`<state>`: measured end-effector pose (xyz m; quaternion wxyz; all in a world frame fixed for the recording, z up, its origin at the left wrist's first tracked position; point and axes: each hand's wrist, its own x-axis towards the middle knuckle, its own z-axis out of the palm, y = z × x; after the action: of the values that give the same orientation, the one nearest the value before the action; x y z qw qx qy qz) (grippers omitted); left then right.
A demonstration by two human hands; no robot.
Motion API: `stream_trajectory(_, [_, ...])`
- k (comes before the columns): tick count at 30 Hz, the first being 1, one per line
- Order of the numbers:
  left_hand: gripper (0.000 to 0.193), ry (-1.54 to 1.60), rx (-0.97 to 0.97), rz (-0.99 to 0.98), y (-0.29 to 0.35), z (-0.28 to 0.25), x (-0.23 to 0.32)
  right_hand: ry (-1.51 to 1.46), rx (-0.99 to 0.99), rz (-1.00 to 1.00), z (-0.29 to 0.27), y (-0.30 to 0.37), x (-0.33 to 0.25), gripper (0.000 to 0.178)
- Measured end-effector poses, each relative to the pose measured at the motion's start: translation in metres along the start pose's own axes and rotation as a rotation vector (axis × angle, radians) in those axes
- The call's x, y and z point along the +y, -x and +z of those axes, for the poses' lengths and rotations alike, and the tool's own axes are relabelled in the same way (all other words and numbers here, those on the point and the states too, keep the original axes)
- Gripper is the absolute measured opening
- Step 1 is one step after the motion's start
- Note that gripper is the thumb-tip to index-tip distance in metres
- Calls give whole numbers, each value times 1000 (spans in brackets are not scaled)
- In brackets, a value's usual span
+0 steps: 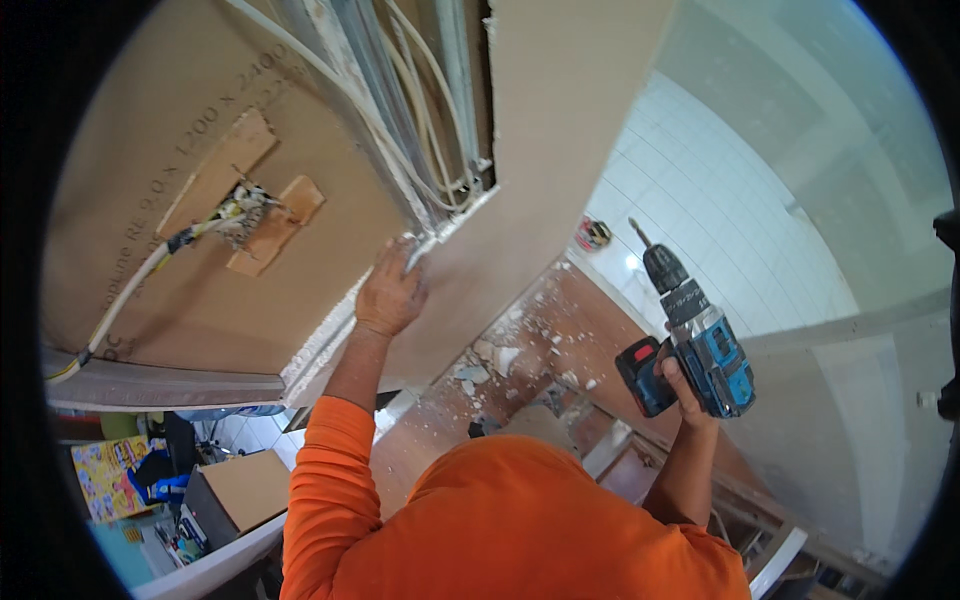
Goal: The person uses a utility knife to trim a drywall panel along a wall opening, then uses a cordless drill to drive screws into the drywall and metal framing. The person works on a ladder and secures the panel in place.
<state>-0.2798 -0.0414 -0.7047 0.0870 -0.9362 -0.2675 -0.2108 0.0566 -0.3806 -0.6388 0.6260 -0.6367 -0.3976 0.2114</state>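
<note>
My right hand (683, 392) is wrapped round the handle of a blue and black cordless drill (705, 345). The drill is held up on the right, its bit (640, 232) pointing away to the upper left. My left hand (390, 290) is closed at the cut edge of the plasterboard wall (540, 150), just below an opening. Its fingertips curl over the white, crumbly edge and are partly hidden. Metal studs (455, 80) and pale cables (420, 90) run inside the opening. Left of it is the brown back of a plasterboard sheet (330, 200).
A bundle of wires (245, 210) pokes through a hole in the brown board, and a cable hangs from it. Broken plaster (500, 355) litters the reddish-brown floor. A tape measure (592, 235) lies on white tiles. A cardboard box (245, 485) stands lower left.
</note>
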Motion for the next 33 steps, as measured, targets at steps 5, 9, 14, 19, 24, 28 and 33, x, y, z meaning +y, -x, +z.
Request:
stream_trajectory(5, [39, 3, 25, -69, 2, 3, 7, 218, 137, -180, -32, 17, -23, 46])
stream_trajectory(9, [38, 14, 36, 21, -2, -1, 7, 129, 297, -101, -50, 33, -66, 58])
stream_trajectory(14, [39, 28, 27, 46, -3, -1, 3, 6, 386, -221, -59, 57, -100, 54])
stream_trajectory(19, [42, -6, 39, 16, 7, 10, 0, -136, 381, -236, -89, 89, -82, 66])
stream_trajectory(24, [46, 59, -37, -55, 15, 20, -10, -510, 379, -154, -103, 106, -37, 67])
stream_trajectory(28, [50, 71, -17, 18, 15, 22, -16, -438, 308, -155, -114, 104, -15, 62])
stream_trajectory(33, [43, -104, -120, 32, -6, -7, 11, -379, 424, -111, -113, 90, -7, 53])
